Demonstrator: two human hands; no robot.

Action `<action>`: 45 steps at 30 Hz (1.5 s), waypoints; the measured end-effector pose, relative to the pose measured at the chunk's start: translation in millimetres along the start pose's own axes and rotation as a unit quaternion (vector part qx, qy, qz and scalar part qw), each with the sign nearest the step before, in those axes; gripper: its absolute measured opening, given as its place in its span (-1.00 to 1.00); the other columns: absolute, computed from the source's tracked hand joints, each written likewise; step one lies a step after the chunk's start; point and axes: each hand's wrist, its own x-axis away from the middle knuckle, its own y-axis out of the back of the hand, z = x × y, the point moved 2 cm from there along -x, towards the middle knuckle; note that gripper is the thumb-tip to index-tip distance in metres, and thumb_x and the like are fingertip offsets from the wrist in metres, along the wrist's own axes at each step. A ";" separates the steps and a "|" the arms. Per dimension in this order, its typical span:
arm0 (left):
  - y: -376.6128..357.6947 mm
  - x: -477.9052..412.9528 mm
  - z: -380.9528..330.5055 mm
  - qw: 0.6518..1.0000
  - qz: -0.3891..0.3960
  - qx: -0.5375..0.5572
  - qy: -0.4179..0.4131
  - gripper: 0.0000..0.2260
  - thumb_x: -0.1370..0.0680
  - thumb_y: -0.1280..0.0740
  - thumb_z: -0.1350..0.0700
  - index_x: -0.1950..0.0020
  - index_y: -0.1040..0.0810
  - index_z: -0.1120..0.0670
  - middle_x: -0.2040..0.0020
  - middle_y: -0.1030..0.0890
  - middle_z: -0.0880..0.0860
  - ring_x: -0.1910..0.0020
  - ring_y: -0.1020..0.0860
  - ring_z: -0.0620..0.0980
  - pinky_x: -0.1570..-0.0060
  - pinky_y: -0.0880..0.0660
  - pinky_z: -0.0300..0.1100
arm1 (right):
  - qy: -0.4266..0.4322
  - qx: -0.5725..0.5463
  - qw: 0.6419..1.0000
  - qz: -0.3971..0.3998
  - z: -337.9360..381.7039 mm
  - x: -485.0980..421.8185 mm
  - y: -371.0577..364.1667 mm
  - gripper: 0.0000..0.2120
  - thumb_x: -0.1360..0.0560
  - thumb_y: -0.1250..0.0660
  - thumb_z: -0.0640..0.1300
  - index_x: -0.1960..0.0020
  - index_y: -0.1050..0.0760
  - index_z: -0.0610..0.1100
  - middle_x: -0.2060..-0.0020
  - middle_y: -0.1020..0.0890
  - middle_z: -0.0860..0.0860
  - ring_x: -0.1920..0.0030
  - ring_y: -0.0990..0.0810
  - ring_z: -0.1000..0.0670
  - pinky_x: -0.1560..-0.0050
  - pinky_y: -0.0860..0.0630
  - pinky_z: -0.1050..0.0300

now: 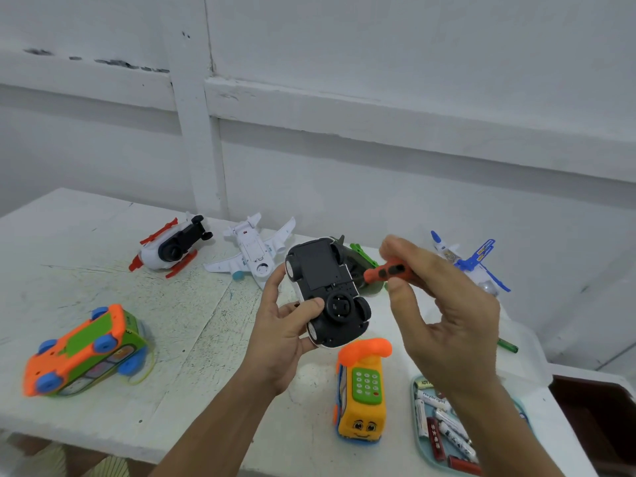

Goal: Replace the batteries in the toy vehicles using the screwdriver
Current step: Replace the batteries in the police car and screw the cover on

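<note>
My left hand (278, 339) grips a white toy car (327, 290) above the table, turned so that its black underside and wheels face me. My right hand (444, 311) pinches an orange and black screwdriver (385, 271) by the handle. The shaft points left at the car's right side, near the edge of the battery cover. A pale tray (418, 438) at the lower right holds several loose batteries (444, 428).
On the white table (103, 242) lie an orange and green bus (86, 352), a red and white helicopter (172, 249), a white plane (254, 249), a blue and white plane (471, 259), a green toy (364, 259) behind the car, and a yellow phone bus (361, 390). A green battery (507, 346) lies far right.
</note>
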 end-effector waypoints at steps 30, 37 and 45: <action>-9.6 -25.8 11.3 0.999 0.026 -0.029 -0.001 -0.43 -0.53 -0.34 0.37 -0.21 -0.44 -0.32 0.13 -0.67 0.20 0.14 -0.69 0.12 0.23 -0.64 0.06 | -0.001 -0.040 0.999 0.021 -37.3 -21.1 -7.6 -0.76 -0.50 -0.38 -0.11 -0.16 -0.58 -0.06 -0.06 -0.51 0.00 0.03 -0.61 -0.19 -0.07 -0.52 0.05; -9.7 -36.7 15.4 0.999 0.023 -0.028 0.005 -0.42 -0.53 -0.33 0.38 -0.29 -0.42 -0.28 0.08 -0.66 0.24 0.19 -0.68 0.08 0.26 -0.62 0.03 | -0.011 -0.078 0.996 0.032 -51.1 -25.8 -7.5 -0.66 -0.53 -0.26 -0.28 -0.30 -0.49 -0.14 -0.02 -0.62 0.01 0.04 -0.66 -0.08 -0.03 -0.58 0.01; -15.3 -41.4 21.3 0.999 0.022 -0.033 0.010 -0.42 -0.52 -0.34 0.37 -0.30 -0.40 -0.28 0.05 -0.65 0.27 0.19 -0.69 0.11 0.22 -0.62 0.07 | -0.008 -0.027 0.999 0.023 -58.6 -31.8 -3.4 -0.74 -0.45 -0.42 -0.19 -0.13 -0.59 -0.03 0.09 -0.52 -0.07 0.05 -0.57 0.05 0.03 -0.53 0.10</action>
